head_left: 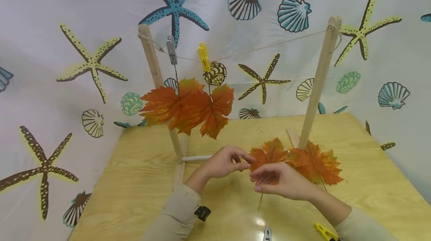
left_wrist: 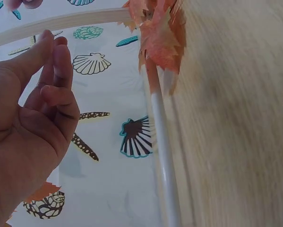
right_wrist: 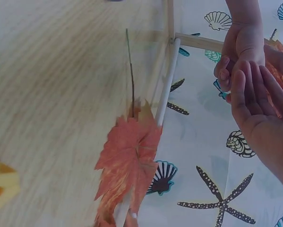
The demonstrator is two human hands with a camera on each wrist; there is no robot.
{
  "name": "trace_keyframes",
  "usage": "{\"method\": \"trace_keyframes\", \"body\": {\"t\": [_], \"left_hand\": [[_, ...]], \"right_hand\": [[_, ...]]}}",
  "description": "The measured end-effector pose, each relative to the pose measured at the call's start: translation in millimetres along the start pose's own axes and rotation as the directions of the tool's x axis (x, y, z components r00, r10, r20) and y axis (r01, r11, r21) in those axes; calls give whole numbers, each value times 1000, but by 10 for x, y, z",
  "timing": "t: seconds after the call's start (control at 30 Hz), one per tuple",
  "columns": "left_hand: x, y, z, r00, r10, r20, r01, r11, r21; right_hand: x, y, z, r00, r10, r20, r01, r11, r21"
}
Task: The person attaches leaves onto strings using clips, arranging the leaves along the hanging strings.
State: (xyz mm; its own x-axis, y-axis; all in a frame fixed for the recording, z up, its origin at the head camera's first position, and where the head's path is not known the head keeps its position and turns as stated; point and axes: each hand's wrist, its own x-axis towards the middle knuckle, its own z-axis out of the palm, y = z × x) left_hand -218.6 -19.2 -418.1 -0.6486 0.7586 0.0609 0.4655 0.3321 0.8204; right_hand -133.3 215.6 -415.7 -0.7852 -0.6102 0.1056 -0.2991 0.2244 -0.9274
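Left grip [head_left: 225, 163] and right grip [head_left: 286, 182] hang just in front of the wooden frame [head_left: 320, 80], and we see nothing in either: fingers loosely curved, the left thumb close to its fingertips, the right hand parted wider. Right there at the foot of the frame's right post lie our two loose leaves, the left leaf [head_left: 273, 151] by our fingertips with its stem [head_left: 259, 203] pointing out in front of the frame, handy for pinching, and the right leaf [head_left: 318, 163] against the post. Up top, the string [head_left: 262, 48] is tied post to post, so it can bear weight; on the frame's left half, a gray clothespin [head_left: 171, 52] and a yellow clothespin [head_left: 203, 57] clamp stems, letting two hanging leaves [head_left: 161, 102] dangle clear of the worktop [head_left: 134, 181]. Low down, a white rod [head_left: 196, 157] probably keeps the frame's posts apart. Well in front of the frame we spot a loose gray clip [head_left: 267, 234] and a loose yellow clip [head_left: 323, 230], presumably set there for easy reach.
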Motion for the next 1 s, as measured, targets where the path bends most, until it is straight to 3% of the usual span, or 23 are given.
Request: {"method": "trace_keyframes", "body": {"t": [0.27,0.7,1.0], "left_hand": [[-51,-88,188,999,-11,49,14,998,-62],[158,-121,334,992,-5,124,9,1000,-29],[254,-161,443,984,-40,175,36,999,30]], "right_hand": [[-247,184,96,1000,4,23,-3,1000,-19],[-385,270,51,995,5,97,0,999,-47],[-526,357,79,991,-6,137,10,1000,-27]]}}
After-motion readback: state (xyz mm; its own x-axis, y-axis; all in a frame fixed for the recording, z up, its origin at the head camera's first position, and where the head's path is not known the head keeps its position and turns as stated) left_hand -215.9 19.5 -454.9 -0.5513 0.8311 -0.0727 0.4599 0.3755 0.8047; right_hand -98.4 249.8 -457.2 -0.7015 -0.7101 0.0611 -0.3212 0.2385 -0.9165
